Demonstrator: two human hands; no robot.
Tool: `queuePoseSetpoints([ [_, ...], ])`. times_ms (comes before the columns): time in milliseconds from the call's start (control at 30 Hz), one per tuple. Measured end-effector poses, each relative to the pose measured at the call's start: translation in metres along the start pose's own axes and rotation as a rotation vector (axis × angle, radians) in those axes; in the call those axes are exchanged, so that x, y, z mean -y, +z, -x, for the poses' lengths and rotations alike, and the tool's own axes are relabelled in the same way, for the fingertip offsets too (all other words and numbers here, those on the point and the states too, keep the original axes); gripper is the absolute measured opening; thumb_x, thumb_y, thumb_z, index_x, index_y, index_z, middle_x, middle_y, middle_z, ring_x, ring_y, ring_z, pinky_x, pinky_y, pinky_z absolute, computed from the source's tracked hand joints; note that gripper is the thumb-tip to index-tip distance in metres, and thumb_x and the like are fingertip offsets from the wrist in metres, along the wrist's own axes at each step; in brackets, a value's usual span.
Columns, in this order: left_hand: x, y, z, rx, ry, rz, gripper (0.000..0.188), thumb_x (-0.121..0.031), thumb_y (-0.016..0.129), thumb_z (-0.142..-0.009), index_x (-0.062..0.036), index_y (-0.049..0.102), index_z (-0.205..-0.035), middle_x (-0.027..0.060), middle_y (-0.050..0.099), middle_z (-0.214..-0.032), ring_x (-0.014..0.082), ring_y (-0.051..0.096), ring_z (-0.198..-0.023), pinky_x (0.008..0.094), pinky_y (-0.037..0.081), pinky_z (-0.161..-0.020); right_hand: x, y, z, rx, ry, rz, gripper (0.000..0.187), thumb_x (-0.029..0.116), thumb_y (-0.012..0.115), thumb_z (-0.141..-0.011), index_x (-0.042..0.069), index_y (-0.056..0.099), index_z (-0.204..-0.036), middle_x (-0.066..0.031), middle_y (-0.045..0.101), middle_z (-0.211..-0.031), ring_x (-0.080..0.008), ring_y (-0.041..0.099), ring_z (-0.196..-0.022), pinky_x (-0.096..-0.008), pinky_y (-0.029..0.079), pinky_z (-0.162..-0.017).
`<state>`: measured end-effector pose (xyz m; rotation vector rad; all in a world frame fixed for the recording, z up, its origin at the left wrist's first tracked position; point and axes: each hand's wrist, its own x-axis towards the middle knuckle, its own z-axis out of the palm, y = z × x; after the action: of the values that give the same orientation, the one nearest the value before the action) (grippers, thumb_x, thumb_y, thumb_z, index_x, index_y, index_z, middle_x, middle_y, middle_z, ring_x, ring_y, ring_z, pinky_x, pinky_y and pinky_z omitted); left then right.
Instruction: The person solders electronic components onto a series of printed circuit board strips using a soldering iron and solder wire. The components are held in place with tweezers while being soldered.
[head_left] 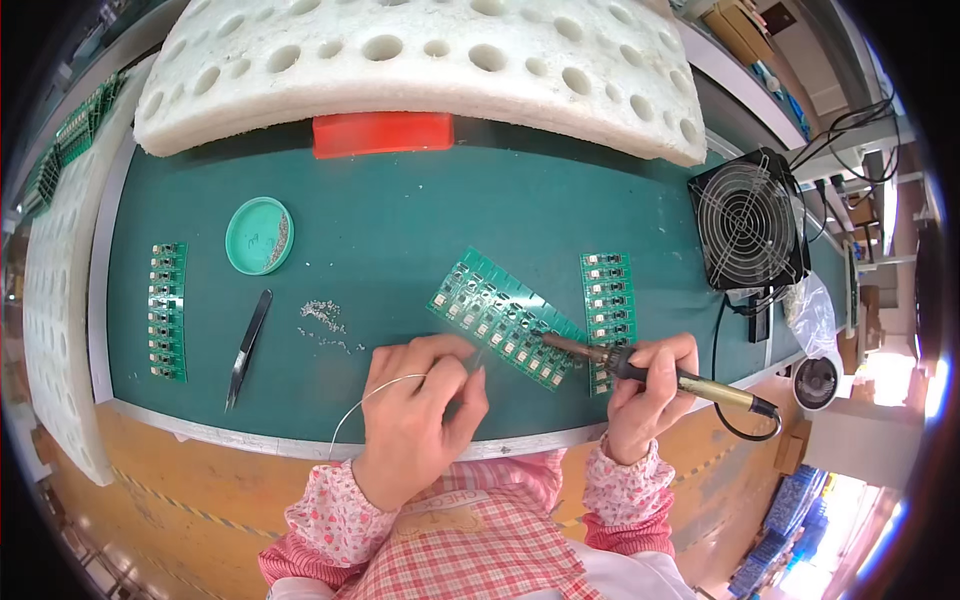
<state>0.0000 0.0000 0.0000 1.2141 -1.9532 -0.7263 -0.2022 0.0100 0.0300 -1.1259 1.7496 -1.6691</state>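
My right hand (650,390) grips a soldering iron (690,382) by its dark and gold handle. The iron's tip points left and rests at or just over a green circuit board panel (500,322) with rows of small white parts, lying tilted on the mat. Beside that panel's lower left edge, my left hand (425,400) has its fingers curled around a thin solder wire (352,408), which loops over the hand and hangs past the table edge. Under the iron, a second board strip (608,300) lies upright, partly covered.
Tweezers (249,350), loose tiny parts (325,316), a round green dish (259,236) and another board strip (168,312) lie to the left. A black fan (745,222) stands at the right. Behind are a red box (382,134) and a white foam block with holes (420,75).
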Motion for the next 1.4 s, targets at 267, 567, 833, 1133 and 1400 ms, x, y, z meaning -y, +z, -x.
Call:
queuePoseSetpoints([
  [267, -0.017, 0.015, -0.030, -0.133, -0.039, -0.227, 0.024, -0.002, 0.075, -0.077, -0.0047, 0.056, -0.091, 0.0163, 0.063, -0.124, 0.0347, 0.060, -0.108, 0.0446, 0.042, -0.091, 0.001, -0.058, -0.010, -0.249, -0.271, -0.095, 0.032, 0.027, 0.050, -0.102, 0.005, 0.047, -0.080, 0.0025, 0.030, -0.050, -0.0069, 0.029, -0.040, -0.0229, 0.025, -0.041],
  [567, -0.015, 0.013, -0.028, -0.065, -0.064, -0.226, 0.022, 0.003, 0.071, -0.080, -0.0037, 0.054, -0.092, 0.0173, 0.059, -0.133, 0.0375, 0.057, -0.115, 0.0438, 0.042, -0.100, -0.021, -0.201, -0.105, -0.805, -0.522, 0.304, 0.013, 0.013, 0.054, -0.103, 0.002, 0.061, -0.099, -0.0048, 0.057, -0.081, -0.0087, 0.051, -0.061, -0.0242, 0.042, -0.056],
  [833, -0.006, 0.003, -0.031, -0.006, -0.031, -0.226, 0.022, 0.005, 0.071, -0.079, -0.0023, 0.054, -0.092, 0.0178, 0.060, -0.133, 0.0386, 0.058, -0.115, 0.0427, 0.045, -0.098, -0.074, -0.239, -0.142, -0.510, -0.448, 0.588, 0.016, 0.018, 0.059, -0.102, 0.004, 0.064, -0.109, -0.0034, 0.064, -0.088, -0.0078, 0.059, -0.068, -0.0222, 0.047, -0.063],
  [1133, -0.009, 0.003, -0.043, -0.019, 0.129, -0.128, 0.019, 0.003, 0.072, -0.080, -0.0032, 0.055, -0.088, 0.0147, 0.067, -0.119, 0.0365, 0.062, -0.110, 0.0424, 0.046, -0.094, -0.024, -0.129, -0.027, -0.456, -0.434, 0.149, 0.022, 0.018, 0.050, -0.101, 0.001, 0.056, -0.088, -0.0061, 0.055, -0.067, -0.0078, 0.046, -0.044, -0.0223, 0.032, -0.040],
  [1400, -0.006, 0.005, -0.017, -0.030, 0.137, -0.087, 0.016, -0.001, 0.067, -0.080, -0.0046, 0.053, -0.074, 0.0080, 0.069, -0.098, 0.0288, 0.064, -0.092, 0.0416, 0.043, -0.085, -0.017, -0.039, 0.020, 0.216, 0.011, -0.115, 0.011, 0.006, 0.053, -0.097, -0.001, 0.057, -0.090, -0.0077, 0.067, -0.070, -0.0129, 0.065, -0.049, -0.0232, 0.049, -0.046],
])
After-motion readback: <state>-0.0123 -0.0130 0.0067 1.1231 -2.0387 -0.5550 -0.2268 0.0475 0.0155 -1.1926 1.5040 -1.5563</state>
